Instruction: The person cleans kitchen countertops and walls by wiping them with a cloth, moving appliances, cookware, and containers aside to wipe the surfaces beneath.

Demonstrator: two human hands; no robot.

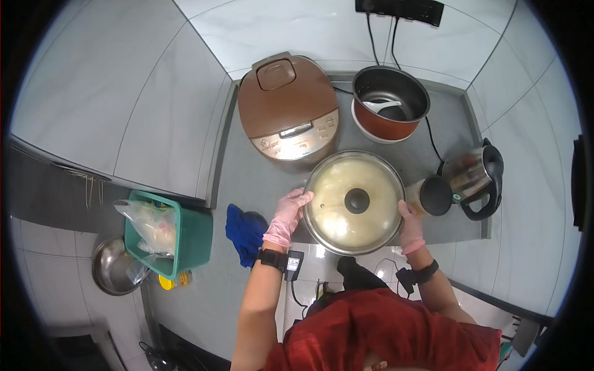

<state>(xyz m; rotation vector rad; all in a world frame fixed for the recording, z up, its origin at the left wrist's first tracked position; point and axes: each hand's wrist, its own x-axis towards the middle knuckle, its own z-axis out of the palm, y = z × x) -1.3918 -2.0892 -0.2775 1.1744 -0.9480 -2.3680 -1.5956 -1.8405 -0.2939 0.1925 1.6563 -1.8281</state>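
Contents beneath the glass lid [337, 213] are indistinct; the type of vessel below is not determinable. The lid conceals some fingers of the left hand [288, 214] and right hand [410, 226]. Panel markings on the rice cooker [278, 102] are too small to read. The green basket [197, 238] covers part of the steel bowl [109, 267]. Items inside the plastic bag [154, 227] are unidentifiable

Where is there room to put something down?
Try the bare counter between the cooker and the blue cloth, or the patch between the cloth and the yellow-topped jar. It's crowded by the right hand, where the lid, dark-topped jar and kettle are close together.
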